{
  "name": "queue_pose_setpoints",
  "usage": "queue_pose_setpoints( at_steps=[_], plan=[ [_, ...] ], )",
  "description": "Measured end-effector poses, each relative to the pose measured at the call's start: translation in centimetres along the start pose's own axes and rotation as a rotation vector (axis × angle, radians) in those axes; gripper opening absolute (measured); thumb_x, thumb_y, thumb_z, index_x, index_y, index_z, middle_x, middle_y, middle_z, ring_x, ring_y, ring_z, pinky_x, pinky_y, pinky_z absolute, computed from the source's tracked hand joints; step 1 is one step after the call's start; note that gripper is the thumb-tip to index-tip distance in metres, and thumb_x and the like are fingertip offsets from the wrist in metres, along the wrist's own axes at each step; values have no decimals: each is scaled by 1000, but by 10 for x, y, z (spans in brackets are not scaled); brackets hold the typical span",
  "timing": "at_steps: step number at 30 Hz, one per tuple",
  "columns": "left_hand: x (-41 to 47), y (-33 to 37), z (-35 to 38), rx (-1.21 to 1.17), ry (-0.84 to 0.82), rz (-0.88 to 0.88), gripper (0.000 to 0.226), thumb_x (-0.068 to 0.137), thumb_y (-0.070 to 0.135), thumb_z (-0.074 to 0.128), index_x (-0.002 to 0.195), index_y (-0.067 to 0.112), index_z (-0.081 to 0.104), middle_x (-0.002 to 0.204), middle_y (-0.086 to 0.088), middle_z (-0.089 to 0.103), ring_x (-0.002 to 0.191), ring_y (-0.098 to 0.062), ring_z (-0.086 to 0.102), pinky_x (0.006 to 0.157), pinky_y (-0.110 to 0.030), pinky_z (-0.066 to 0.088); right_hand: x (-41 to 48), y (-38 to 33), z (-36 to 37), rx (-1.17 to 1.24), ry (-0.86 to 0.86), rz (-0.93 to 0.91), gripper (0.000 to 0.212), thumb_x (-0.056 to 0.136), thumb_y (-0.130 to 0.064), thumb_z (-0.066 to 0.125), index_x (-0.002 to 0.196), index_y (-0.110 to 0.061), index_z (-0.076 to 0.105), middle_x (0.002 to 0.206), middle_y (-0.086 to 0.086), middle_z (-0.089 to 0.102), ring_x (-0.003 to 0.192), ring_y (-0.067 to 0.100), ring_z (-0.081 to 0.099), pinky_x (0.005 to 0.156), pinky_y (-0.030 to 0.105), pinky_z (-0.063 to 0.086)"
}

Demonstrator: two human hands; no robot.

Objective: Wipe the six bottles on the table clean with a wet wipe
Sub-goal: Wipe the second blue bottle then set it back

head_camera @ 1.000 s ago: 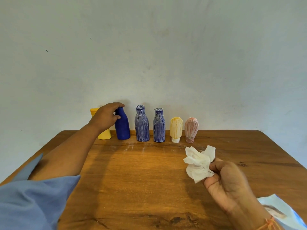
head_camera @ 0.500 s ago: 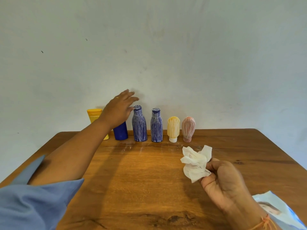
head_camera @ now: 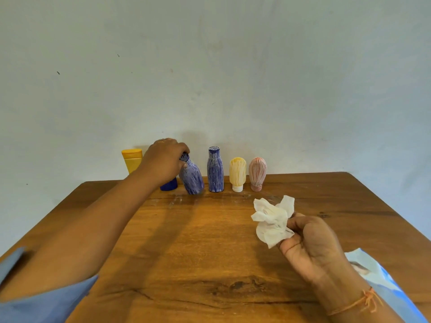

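Six bottles stand in a row at the table's far edge against the wall. My left hand grips the neck of a blue-streaked bottle, which tilts left off its base. Behind my hand sit a yellow bottle and a plain dark blue bottle, mostly hidden. To the right stand a second blue-streaked bottle, a yellow-streaked bottle and a pink-streaked bottle. My right hand holds a crumpled white wet wipe above the table's middle right.
The wooden table reaches to a pale wall behind the bottles. A white and blue wipe packet lies at the near right corner, partly under my right forearm. Faint smears mark the wood in front of the bottle row.
My left hand let go of the dark blue bottle, moved right and took the first blue-streaked bottle by its neck, tilting it. My right hand with the wipe barely moved.
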State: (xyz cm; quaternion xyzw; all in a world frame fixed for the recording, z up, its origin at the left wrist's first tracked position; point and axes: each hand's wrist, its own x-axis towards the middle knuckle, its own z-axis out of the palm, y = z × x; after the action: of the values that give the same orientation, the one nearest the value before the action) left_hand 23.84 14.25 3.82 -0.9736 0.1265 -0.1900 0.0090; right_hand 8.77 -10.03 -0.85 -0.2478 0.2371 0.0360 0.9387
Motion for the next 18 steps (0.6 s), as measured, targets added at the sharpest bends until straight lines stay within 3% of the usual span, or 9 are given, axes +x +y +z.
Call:
queue_pose_setpoints(
  at_steps=[2, 8, 10, 12, 15, 18],
  plan=[
    [-35, 12, -13, -112, 50, -6, 37, 86, 30, 64, 121, 19, 59, 122, -4, 61, 117, -25, 48, 94, -37, 40, -5, -3, -6, 9, -2, 33, 53, 83, 13, 29, 133, 0, 40, 121, 28, 54, 102, 35, 59, 82, 45, 50],
    [-145, 52, -24, -532, 106, -194, 32, 83, 34, 65, 114, 28, 62, 113, 3, 61, 107, -11, 49, 80, -26, 37, -41, 0, -24, -28, -48, 68, 33, 87, 11, 28, 112, 1, 48, 107, 30, 58, 102, 38, 58, 94, 50, 44],
    [-168, 61, -14, -660, 82, -239, 28, 82, 34, 66, 109, 30, 63, 107, 4, 62, 103, -12, 53, 82, -29, 41, -50, 4, -26, -72, -64, 40, 34, 86, 14, 23, 98, 0, 52, 99, 26, 59, 93, 35, 59, 78, 46, 53],
    [-189, 71, -5, -756, 66, -293, 24, 81, 36, 66, 105, 33, 62, 104, 5, 63, 99, -13, 56, 84, -33, 45, -56, 10, -32, -94, -65, 1, 42, 84, 17, 22, 103, 0, 55, 103, 23, 61, 94, 33, 60, 65, 41, 56],
    [-212, 85, 3, -841, 87, -305, 18, 81, 33, 67, 98, 34, 61, 100, 4, 64, 100, -14, 57, 82, -30, 43, -60, 17, -42, -86, -31, -44, 42, 83, 17, 21, 100, 4, 57, 108, 22, 61, 99, 31, 60, 76, 40, 55],
    [-229, 97, 6, -837, 106, -282, 17, 81, 29, 68, 97, 31, 62, 93, 9, 62, 98, -12, 53, 79, -22, 36, -66, 24, -45, -127, 21, -108, 40, 84, 17, 23, 87, 4, 60, 98, 18, 64, 92, 27, 62, 82, 37, 54]
  ],
)
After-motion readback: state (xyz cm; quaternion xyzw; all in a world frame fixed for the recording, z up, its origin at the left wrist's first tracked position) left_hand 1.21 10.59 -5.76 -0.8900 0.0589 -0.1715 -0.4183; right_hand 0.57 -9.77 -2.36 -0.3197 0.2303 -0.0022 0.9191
